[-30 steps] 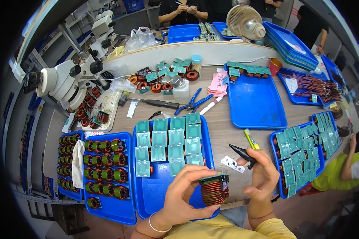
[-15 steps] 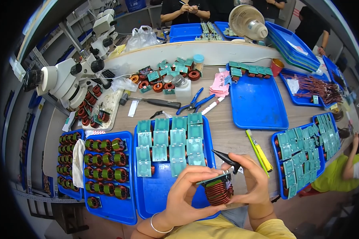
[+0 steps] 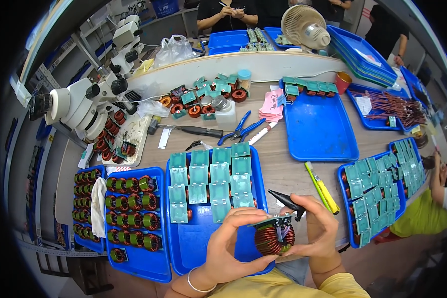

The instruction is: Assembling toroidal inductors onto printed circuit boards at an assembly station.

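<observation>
Left hand [image 3: 228,243] and right hand [image 3: 318,226] both grip one coil [image 3: 274,237] low centre, over the near edge of the middle tray [image 3: 198,243]; left fingers clamped on its green board and underside, right fingers closed on its right side, also pinching black tweezers [image 3: 285,202]; yellow knife [image 3: 322,187] lies just right on the table [image 3: 283,169]; judgement: keep the coil steady, board up, tweezers clear of the windings; support from below.

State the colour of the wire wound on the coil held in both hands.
Copper-red, on the coil; head view.
</observation>
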`<state>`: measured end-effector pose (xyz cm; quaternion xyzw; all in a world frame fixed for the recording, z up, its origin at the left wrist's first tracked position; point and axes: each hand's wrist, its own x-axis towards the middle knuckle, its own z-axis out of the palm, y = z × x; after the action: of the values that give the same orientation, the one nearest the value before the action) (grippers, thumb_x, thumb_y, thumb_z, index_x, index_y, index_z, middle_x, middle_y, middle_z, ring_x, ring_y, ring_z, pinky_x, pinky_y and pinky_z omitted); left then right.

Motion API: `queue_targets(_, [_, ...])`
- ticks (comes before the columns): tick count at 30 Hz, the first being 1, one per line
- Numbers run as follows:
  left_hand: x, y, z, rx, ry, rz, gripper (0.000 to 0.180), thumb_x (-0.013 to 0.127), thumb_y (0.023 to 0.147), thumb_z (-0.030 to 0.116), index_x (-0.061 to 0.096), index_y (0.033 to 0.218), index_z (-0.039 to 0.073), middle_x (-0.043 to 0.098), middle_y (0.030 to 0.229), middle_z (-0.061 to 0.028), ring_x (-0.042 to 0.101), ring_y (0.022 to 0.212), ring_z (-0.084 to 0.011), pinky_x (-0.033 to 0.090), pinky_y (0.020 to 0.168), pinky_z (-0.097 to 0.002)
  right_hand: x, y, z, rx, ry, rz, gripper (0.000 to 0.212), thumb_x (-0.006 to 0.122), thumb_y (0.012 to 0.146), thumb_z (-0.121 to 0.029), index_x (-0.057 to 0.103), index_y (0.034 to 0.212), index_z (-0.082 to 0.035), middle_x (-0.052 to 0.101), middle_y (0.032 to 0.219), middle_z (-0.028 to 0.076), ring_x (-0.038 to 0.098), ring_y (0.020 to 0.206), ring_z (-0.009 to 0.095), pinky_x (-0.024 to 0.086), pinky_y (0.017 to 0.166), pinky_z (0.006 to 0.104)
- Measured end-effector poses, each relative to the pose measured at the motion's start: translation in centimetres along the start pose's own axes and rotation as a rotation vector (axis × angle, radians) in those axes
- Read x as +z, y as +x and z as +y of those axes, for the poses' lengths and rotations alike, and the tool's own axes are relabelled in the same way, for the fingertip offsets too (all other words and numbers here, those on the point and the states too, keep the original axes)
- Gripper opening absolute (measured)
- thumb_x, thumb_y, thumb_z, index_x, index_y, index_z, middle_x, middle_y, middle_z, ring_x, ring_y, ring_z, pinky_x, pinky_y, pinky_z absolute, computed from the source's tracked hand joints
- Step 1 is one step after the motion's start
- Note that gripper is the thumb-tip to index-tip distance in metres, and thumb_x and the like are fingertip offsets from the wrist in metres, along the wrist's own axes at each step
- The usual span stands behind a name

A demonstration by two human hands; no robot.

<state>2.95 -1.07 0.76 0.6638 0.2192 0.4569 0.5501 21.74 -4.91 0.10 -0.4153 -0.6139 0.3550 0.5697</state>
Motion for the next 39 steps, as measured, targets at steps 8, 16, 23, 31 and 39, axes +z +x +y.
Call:
queue_targets(8, [0.3, -0.1, -0.1, -0.049, -0.143, 0.026, 0.060, 0.078, 0.061, 0.002, 0.047, 0.113, -0.001, 0.051, 0.113, -0.0160, 0.048, 0.110, -0.0263, 0.033, 0.099, -0.0400, -0.2, 0.3, -0.3, -0.025, -0.069, -0.017, 0.080, 0.086, 0.053, -0.016, 0.048, 0.119, 0.009, 0.058, 0.100, 0.016, 0.054, 0.087, 0.021, 0.043, 0.072, 0.0293])
queue_targets(16, [0.0, 0.2, -0.2, -0.023, -0.162, -0.032, 0.060, 0.077, 0.061, 0.000, 0.048, 0.113, 0.000, 0.049, 0.117, -0.0150, 0.044, 0.114, -0.0265, 0.032, 0.100, -0.0394, -0.3, 0.0, -0.8, -0.099, -0.055, 0.053, 0.078, 0.085, 0.053, -0.013, 0.049, 0.117, 0.010, 0.058, 0.099, 0.017, 0.054, 0.088, 0.023, 0.042, 0.072, 0.0300])
queue_targets(23, [-1.5, -1.0, -0.1, 0.069, 0.496, 0.019, 0.063, 0.084, 0.055, 0.017, 0.053, 0.108, 0.008, 0.041, 0.124, -0.0140, 0.037, 0.120, -0.0327, 0.031, 0.099, -0.0459, 0.4, 0.8, -1.6, -0.104, -0.245, -0.016, 0.072, 0.083, 0.055, -0.013, 0.051, 0.117, 0.007, 0.060, 0.096, 0.013, 0.054, 0.086, 0.023, 0.042, 0.075, 0.0317])
queue_targets(31, [-2.3, -3.0, 0.1, 0.403, 1.113, 0.017, 0.035, 0.065, 0.074, 0.022, 0.061, 0.109, 0.023, 0.036, 0.135, -0.0022, 0.024, 0.129, -0.0348, 0.014, 0.103, -0.0568, 3.2, 1.0, -1.7, -0.001, -0.410, -0.137, 0.069, 0.082, 0.052, -0.016, 0.056, 0.113, 0.001, 0.059, 0.101, 0.012, 0.056, 0.094, 0.021, 0.043, 0.084, 0.0324])
queue_targets(39, [-6.4, -7.3, 2.0, 0.129, 0.956, 0.110, 0.048, 0.078, 0.062, 0.034, 0.063, 0.106, 0.021, 0.035, 0.132, -0.0065, 0.016, 0.130, -0.0368, 0.011, 0.107, -0.0522, 2.7, 0.8, -1.2, 0.109, -0.205, -0.018, 0.074, 0.074, 0.062, -0.024, 0.047, 0.122, 0.008, 0.058, 0.108, 0.014, 0.054, 0.104, 0.021, 0.034, 0.096, 0.0323])
